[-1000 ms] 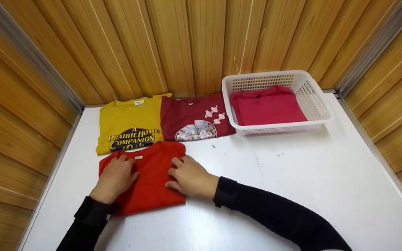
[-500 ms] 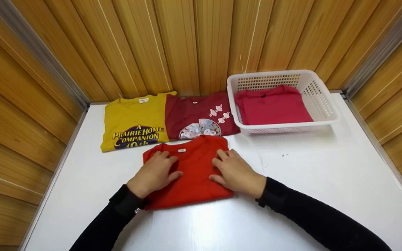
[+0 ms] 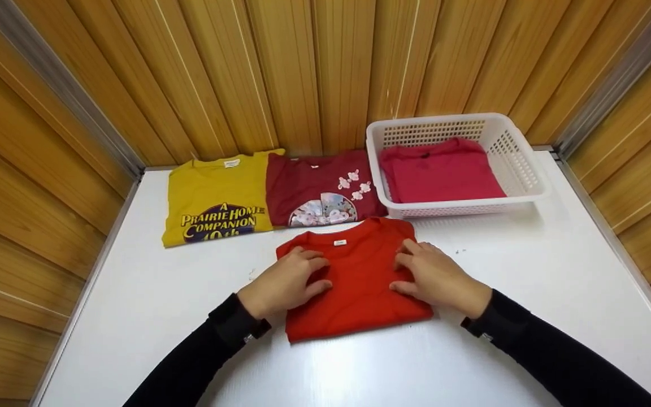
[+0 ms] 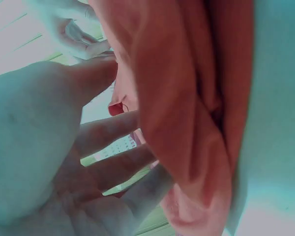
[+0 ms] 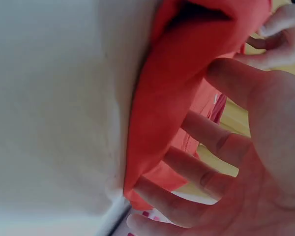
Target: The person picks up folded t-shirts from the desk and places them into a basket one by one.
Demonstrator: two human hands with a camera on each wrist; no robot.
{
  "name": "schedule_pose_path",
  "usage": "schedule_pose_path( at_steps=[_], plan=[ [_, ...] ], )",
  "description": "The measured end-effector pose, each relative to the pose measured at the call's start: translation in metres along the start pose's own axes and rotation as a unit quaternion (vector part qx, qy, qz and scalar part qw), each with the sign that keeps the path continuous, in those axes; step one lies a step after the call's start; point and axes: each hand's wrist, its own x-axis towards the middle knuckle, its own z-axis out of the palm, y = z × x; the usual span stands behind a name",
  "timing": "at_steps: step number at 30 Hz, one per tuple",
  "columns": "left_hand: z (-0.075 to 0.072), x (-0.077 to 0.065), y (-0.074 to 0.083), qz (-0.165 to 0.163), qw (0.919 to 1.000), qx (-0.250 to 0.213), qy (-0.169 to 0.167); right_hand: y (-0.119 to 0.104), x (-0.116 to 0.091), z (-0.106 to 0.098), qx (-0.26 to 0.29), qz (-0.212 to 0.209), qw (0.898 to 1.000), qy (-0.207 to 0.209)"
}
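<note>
A folded red T-shirt (image 3: 359, 294) lies on the white table in front of me, its collar with a small white label pointing away. My left hand (image 3: 289, 282) rests on its left side, and my right hand (image 3: 438, 277) on its right side. In the left wrist view the spread fingers (image 4: 113, 169) touch the layered edge of the cloth. The right wrist view has the other hand's fingers (image 5: 201, 172) likewise apart, their tips against the red fabric (image 5: 162, 108). Neither hand pinches the cloth.
Behind it, a folded yellow T-shirt (image 3: 218, 192) with lettering adjoins a folded maroon T-shirt (image 3: 314, 183) with a floral print. At back right stands a white plastic basket (image 3: 455, 207) holding a folded crimson T-shirt (image 3: 444, 175). Wood-patterned walls (image 3: 286, 73) enclose the table (image 3: 529, 271).
Both hands have slid the red T-shirt across the table to the right, from in front of the yellow T-shirt to in front of the maroon one. The view has shifted slightly.
</note>
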Motion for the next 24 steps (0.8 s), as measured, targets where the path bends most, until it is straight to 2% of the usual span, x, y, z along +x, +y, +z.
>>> schedule_pose_path(
  at_steps=[3, 6, 9, 11, 14, 17, 21, 24],
  plan=[
    [-0.005, 0.002, -0.005, 0.005, 0.9999, -0.013, 0.003, 0.004, 0.002, -0.004, 0.007, -0.006, 1.000, 0.017],
    [-0.014, 0.005, -0.013, -0.004, 0.9993, -0.012, 0.034, 0.008, 0.012, -0.007, 0.007, -0.003, 0.998, 0.064],
    [-0.021, 0.010, -0.023, -0.033, 0.9958, 0.009, 0.085, 0.013, 0.023, -0.007, -0.004, 0.012, 0.994, 0.109],
    [-0.022, 0.014, -0.030, -0.060, 0.9934, 0.017, 0.096, 0.015, 0.029, -0.006, -0.016, 0.021, 0.993, 0.119],
    [-0.019, 0.023, -0.038, -0.079, 0.9943, 0.006, 0.071, 0.019, 0.034, 0.000, -0.028, 0.026, 0.992, 0.119],
    [-0.013, 0.032, -0.041, -0.079, 0.9959, -0.013, 0.044, 0.021, 0.038, 0.006, -0.029, 0.028, 0.991, 0.128],
    [-0.012, 0.036, -0.044, -0.089, 0.9952, -0.015, 0.037, 0.022, 0.044, 0.011, -0.027, 0.033, 0.988, 0.147],
    [-0.016, 0.035, -0.047, -0.107, 0.9937, -0.020, 0.028, 0.021, 0.049, 0.012, -0.030, 0.036, 0.989, 0.139]
  ],
)
